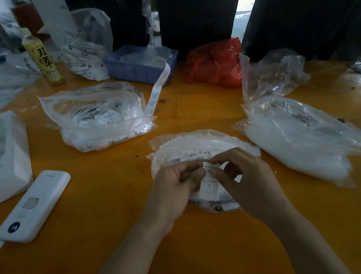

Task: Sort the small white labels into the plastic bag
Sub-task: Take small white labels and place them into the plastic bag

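A small white label (208, 184) hangs between my two hands over a clear plastic bag (175, 140) that lies on the orange table in front of me. My left hand (176, 183) pinches the label's top left edge with thumb and fingers. From the right, my right hand (249, 182) pinches its top edge. More white labels (192, 156) lie inside the bag under my hands. A second clear bag (95, 118) holding several labels lies to the left, with a long label strip (157, 90) trailing into it.
A large bag of white material (299, 136) lies right. At the back stand a blue basket (137, 67), a red bag (212, 62), more clear bags and a yellow bottle (43, 57). A white device with a cable (33, 205) and a white box (1, 156) lie left.
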